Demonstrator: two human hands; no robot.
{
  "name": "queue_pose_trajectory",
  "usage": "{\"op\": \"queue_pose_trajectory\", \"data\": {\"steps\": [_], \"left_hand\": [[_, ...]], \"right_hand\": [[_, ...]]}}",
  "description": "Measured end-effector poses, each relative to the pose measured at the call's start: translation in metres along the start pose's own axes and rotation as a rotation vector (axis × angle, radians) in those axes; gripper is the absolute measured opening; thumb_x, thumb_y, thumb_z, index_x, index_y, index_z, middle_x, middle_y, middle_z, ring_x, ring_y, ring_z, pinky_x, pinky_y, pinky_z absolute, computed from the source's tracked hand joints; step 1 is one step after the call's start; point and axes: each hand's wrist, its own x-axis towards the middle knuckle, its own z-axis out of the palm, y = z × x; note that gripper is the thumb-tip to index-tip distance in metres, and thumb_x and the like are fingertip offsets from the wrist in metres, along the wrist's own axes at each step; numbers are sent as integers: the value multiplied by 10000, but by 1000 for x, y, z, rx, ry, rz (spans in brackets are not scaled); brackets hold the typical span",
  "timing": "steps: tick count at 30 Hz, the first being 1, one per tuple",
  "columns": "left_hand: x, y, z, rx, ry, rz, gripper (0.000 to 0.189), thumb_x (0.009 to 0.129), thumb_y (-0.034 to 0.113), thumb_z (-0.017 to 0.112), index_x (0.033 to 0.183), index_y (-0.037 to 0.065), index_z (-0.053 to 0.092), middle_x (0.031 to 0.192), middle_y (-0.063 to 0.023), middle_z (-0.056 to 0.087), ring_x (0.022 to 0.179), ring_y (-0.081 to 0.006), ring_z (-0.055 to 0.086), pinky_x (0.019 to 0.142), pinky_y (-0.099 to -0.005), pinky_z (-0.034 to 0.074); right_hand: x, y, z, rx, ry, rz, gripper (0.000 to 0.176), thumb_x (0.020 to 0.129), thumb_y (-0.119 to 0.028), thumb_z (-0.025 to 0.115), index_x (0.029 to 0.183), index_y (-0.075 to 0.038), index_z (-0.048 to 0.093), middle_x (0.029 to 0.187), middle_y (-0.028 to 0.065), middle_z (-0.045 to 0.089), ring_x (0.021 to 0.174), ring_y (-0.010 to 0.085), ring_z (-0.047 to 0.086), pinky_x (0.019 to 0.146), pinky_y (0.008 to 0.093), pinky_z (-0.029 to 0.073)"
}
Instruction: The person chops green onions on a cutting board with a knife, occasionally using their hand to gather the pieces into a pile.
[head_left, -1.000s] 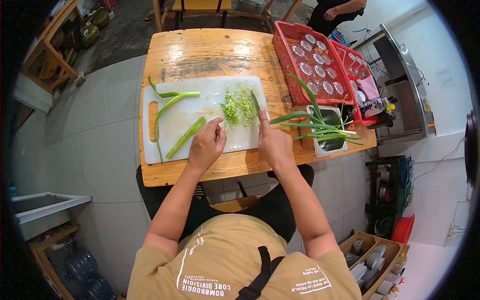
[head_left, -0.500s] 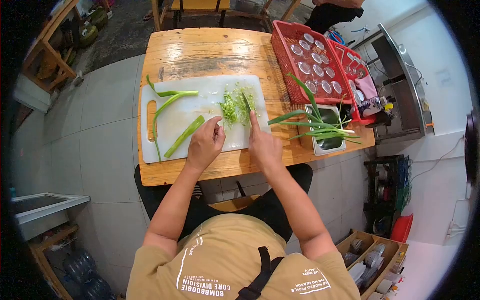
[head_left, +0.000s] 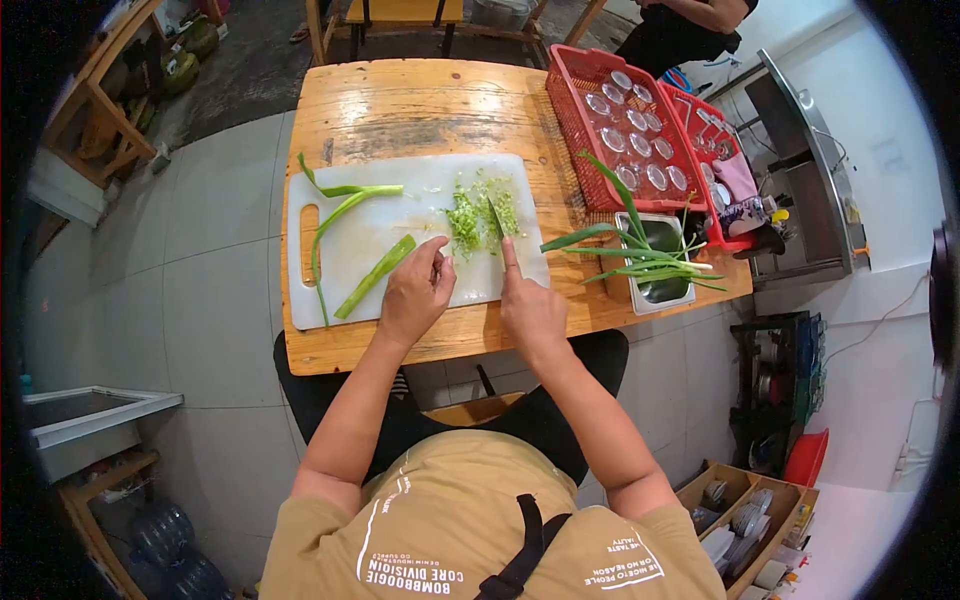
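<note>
My right hand is closed round the handle of a knife, index finger along its back, blade among chopped green onion on the white cutting board. My left hand rests at the board's near edge with curled fingers; whether it pinches anything is too small to make out. Beside it on the left lies a thick green stalk. A longer leafy green onion lies at the board's left side.
Right of the board, a metal container holds whole green onions. Behind it stand a red basket of glass jars and a second red basket with utensils and a pink cloth. Another person stands beyond the wooden table.
The whole view has shifted slightly. Both hands and the knife hold nearly the same places on the board. The person at the back has moved a little to the right.
</note>
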Motion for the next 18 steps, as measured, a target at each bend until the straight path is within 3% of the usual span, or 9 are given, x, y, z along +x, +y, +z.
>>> {"op": "queue_pose_trajectory", "data": {"steps": [5,7,11,16,18], "left_hand": [[-3,3,1,42,-17,33,283,944,78,683,1212,1,635,827,-127,667,677,-275,646,663,-401,537],[-1,2,0,11,-3,33,278,951,80,676,1214,3,634,828,-128,666,690,-277,649,673,-402,539],[0,0,4,7,-2,27,276,952,81,674,1214,3,633,827,-125,664,694,-277,648,675,-405,537],[-1,2,1,-5,-24,-9,274,952,74,670,1213,1,633,827,-136,660,689,-289,641,676,-412,534],[0,2,0,2,-18,-9,273,952,74,670,1212,1,632,827,-136,660,687,-288,640,676,-411,534]], "right_hand": [[12,7,-3,-6,46,-9,736,950,-174,593,1642,-156,343,642,120,690,522,301,675,475,459,524],[10,2,-22,1,-38,17,736,948,-177,596,1641,-158,347,635,119,684,519,300,676,471,454,524],[4,5,12,-32,37,-19,745,942,-164,601,1641,-146,345,637,119,686,510,298,672,471,455,524],[0,-5,-18,48,17,-22,750,940,-146,599,1644,-128,338,639,123,685,506,291,662,471,446,521],[3,-7,-3,26,11,-24,749,939,-149,600,1642,-134,343,637,126,684,511,298,665,478,456,524]]}}
